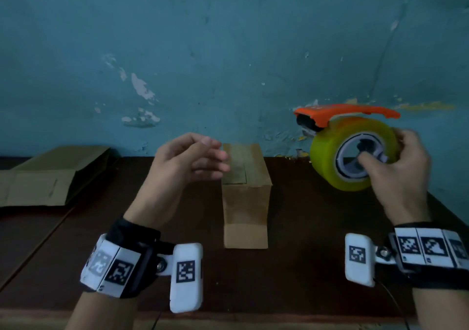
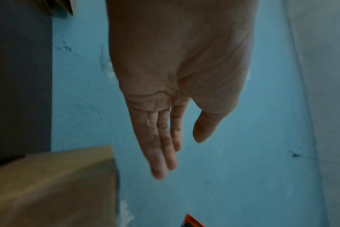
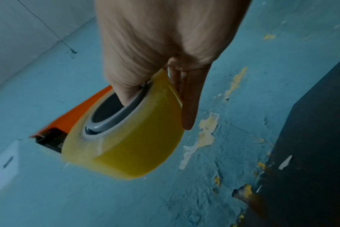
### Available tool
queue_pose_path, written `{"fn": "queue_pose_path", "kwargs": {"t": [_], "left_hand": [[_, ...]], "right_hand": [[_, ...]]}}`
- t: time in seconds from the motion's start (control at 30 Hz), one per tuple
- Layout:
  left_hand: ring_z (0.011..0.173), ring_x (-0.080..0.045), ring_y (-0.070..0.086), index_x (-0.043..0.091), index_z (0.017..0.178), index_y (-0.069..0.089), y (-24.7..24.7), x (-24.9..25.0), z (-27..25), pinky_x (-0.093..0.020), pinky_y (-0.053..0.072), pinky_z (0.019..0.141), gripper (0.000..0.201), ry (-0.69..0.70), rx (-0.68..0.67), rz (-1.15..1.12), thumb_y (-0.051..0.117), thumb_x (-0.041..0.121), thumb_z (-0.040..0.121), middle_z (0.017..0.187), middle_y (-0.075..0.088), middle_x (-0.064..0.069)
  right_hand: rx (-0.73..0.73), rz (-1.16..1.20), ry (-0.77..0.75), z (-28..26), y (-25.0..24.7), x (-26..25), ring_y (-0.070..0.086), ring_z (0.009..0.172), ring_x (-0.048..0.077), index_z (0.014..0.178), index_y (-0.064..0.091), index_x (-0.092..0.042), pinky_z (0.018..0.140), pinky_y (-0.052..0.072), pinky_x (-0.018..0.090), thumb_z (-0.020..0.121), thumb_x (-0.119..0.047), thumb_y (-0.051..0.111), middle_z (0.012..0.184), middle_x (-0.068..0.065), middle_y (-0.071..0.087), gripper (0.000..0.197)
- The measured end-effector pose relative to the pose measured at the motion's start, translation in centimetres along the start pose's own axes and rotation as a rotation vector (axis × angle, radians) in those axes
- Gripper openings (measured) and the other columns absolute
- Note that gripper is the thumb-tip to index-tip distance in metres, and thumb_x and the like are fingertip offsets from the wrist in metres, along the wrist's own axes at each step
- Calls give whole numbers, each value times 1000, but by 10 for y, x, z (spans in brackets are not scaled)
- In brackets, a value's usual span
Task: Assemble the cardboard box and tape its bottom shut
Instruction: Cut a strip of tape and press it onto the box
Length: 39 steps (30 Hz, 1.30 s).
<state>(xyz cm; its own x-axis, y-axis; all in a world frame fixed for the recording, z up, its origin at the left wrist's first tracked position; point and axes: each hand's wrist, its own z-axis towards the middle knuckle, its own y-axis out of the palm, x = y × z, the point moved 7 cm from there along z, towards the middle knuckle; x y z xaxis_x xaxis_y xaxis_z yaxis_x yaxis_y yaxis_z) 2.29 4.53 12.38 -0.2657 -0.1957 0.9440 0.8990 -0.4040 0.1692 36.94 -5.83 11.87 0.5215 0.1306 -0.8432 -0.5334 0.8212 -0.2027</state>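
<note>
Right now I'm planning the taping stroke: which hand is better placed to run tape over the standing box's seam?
The right hand: it already grips the tape dispenser, thumb in the roll's core, raised beside the cardboard box. The left hand is open and empty by the box, better placed to steady it.

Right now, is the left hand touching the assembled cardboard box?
Apart. In the left wrist view the left hand hangs open, blue wall showing between its fingertips and the cardboard box. The head view only overlaps them.
</note>
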Motion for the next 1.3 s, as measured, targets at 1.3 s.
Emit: {"fn": "queue_pose_path", "kwargs": {"t": [1.3], "left_hand": [[78,-22,71,4,88,72,36,-19,-4,-24,62,67,14,-234,-126,-215,70,13,78,89,72,-17]], "right_hand": [[-261,228,-380,-35,47,-64,61,100,3,113,55,-17,86,49,16,72,2,75,105,-12,63,49]]}}
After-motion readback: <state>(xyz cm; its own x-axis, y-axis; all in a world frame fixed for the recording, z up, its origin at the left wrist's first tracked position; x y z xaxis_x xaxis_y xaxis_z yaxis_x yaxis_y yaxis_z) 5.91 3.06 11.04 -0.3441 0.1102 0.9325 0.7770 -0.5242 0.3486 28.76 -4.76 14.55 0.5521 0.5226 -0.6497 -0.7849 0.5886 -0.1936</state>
